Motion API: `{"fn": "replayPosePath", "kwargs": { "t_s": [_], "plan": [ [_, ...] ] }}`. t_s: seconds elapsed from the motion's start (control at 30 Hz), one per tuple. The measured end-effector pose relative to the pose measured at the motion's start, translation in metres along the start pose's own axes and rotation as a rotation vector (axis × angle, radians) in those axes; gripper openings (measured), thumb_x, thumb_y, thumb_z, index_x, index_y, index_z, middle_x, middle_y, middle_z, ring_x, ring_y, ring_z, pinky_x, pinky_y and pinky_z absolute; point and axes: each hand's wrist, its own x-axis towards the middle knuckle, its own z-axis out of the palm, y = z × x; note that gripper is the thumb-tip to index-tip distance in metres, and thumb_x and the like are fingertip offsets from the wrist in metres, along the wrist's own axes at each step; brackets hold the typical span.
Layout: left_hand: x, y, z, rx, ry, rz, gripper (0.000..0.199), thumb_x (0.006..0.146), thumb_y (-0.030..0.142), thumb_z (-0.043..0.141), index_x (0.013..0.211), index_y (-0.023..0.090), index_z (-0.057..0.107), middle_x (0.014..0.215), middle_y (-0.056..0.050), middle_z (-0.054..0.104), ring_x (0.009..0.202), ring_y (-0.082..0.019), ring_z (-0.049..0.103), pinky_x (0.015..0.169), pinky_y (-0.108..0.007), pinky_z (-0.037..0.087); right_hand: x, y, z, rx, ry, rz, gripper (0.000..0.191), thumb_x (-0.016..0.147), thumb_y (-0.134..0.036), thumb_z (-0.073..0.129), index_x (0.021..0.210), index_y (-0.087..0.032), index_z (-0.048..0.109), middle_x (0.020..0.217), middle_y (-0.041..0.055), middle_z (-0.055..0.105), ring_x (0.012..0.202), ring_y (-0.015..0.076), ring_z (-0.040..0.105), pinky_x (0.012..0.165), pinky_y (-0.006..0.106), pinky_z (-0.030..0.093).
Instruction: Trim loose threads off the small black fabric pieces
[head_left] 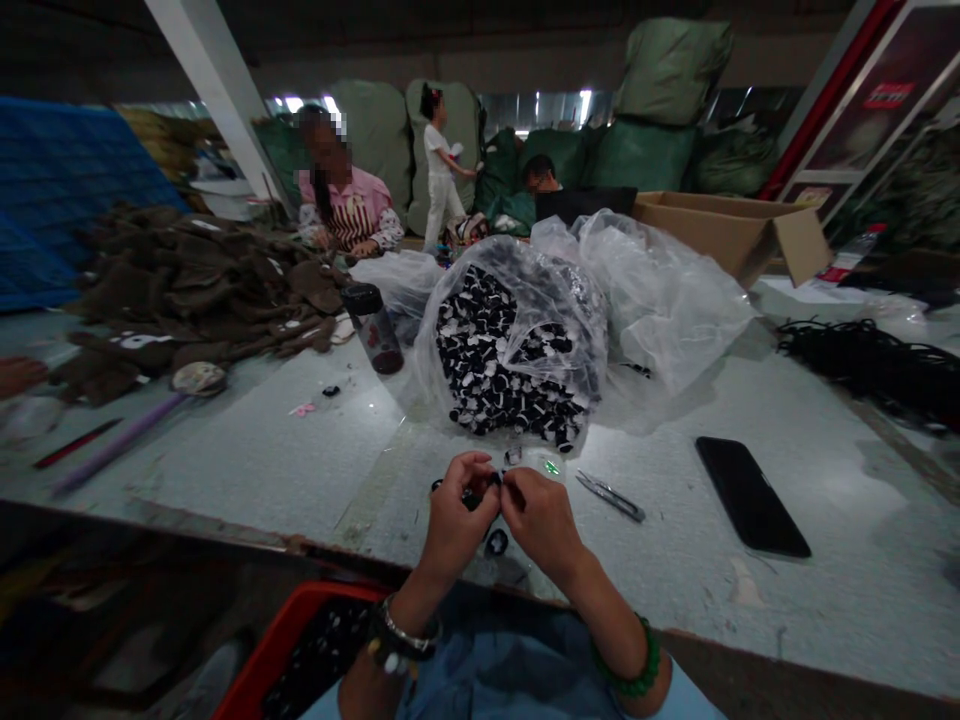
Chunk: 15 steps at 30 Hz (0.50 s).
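Note:
Near the table's front edge, my left hand (459, 515) and my right hand (541, 515) meet at the fingertips. Both are closed in a pinch on a small black piece (495, 479), mostly hidden by the fingers. A round black-and-white piece (496, 543) lies just below them. Right behind my hands, a clear plastic bag (517, 345) gapes open, full of small black-and-white fabric pieces. A green scrap (552, 467) and a pair of thread snips (611, 496) rest to the right of my right hand.
A black phone (752, 495) lies at right, with black cords (877, 370) beyond it. A dark bottle (373, 328) stands left of the bag. Brown fabric pieces (195, 280) are heaped at left. Below the edge is a red bin (281, 635). A person (349, 205) sits across the table.

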Motion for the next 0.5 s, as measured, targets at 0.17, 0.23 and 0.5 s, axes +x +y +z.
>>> {"fn": "replayPosePath", "kwargs": {
  "t_s": [0.17,0.23,0.5],
  "plan": [
    [0.000,0.002,0.001,-0.024,0.026,-0.031,0.037,0.060,0.013,0.058,0.093,0.020,0.042,0.068,0.002,0.057,0.054,-0.008,0.047,0.056,-0.020,0.037,-0.004,-0.003,0.003,-0.091,0.065,0.009,0.010,0.073,-0.015,0.043,0.070,-0.016,0.053,0.066,0.0040,0.056,0.062,0.0135,0.051,0.058,0.022,0.033],
    [0.000,0.001,0.001,-0.089,0.048,-0.057,0.040,0.059,0.012,0.059,0.093,0.019,0.041,0.066,0.003,0.057,0.051,-0.007,0.046,0.052,-0.019,0.036,-0.003,-0.003,0.003,-0.160,0.102,0.058,0.011,0.073,-0.015,0.043,0.068,-0.015,0.052,0.064,0.0038,0.055,0.061,0.0139,0.050,0.057,0.022,0.033],
    [-0.001,0.002,-0.011,-0.731,-0.202,-0.391,0.046,0.060,0.010,0.057,0.102,0.017,0.039,0.075,-0.001,0.058,0.062,-0.010,0.055,0.058,-0.022,0.041,0.001,-0.004,-0.014,0.449,-0.066,0.144,0.011,0.071,-0.016,0.045,0.062,-0.016,0.052,0.051,-0.0022,0.050,0.044,0.0083,0.044,0.046,0.020,0.032]
  ]
}}
